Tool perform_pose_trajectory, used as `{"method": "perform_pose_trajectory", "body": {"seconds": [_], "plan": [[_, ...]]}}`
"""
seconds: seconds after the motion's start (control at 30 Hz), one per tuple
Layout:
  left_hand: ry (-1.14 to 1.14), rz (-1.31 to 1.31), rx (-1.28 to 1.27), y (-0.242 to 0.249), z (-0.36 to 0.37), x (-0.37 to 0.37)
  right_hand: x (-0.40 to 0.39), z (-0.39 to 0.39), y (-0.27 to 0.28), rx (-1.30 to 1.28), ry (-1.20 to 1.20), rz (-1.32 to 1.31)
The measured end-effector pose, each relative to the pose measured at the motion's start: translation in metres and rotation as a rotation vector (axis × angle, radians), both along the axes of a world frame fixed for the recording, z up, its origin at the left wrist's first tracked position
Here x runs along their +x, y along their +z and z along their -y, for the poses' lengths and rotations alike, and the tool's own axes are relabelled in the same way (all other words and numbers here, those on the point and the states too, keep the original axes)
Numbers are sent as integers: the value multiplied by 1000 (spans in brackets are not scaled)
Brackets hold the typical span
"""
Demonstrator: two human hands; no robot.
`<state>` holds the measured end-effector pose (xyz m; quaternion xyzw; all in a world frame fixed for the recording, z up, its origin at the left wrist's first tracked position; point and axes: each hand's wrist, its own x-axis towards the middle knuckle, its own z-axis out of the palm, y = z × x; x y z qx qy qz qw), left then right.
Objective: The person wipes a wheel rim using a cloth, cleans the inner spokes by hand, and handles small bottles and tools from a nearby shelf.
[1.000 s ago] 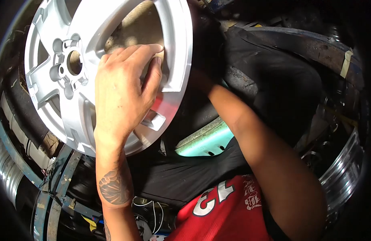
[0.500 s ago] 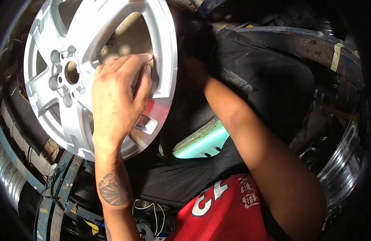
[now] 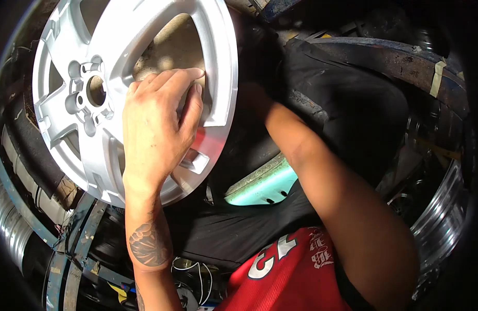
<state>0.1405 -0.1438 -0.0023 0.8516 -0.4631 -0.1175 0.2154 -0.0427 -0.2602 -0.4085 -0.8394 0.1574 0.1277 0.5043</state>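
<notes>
A silver alloy wheel rim [image 3: 218, 67] stands tilted in the upper left, its centre hole and lug holes facing me. My left hand [image 3: 156, 129] lies over one spoke, with the fingers hooked through the opening beside it and the thumb bent close to them. My right forearm reaches up past the rim's right edge into deep shadow. There my right hand [image 3: 257, 98] is a dark shape beside or behind the rim; its fingers and anything in them are hidden.
A turquoise curved piece [image 3: 265, 186] with slots lies below, by my black-clothed legs. Shiny metal rims stand at the right [image 3: 443, 207] and far left [image 3: 8, 223]. Worn blue metal bars [image 3: 57, 274] cross the lower left. A rusty curved edge [image 3: 394, 57] with tape runs along the upper right.
The rim has shifted a little to the right, its right edge moving most. My left hand has moved right with it. My right hand has sunk deeper into shadow.
</notes>
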Motion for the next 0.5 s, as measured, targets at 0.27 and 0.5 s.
{"method": "perform_pose_trajectory", "body": {"seconds": [0.27,0.5], "plan": [[-5,-18,22,1,2,1,-4,-10,15,-234,141,-153],[-4,2,14,-4,-3,0,-26,-14,-80,-199,240,-81]]}}
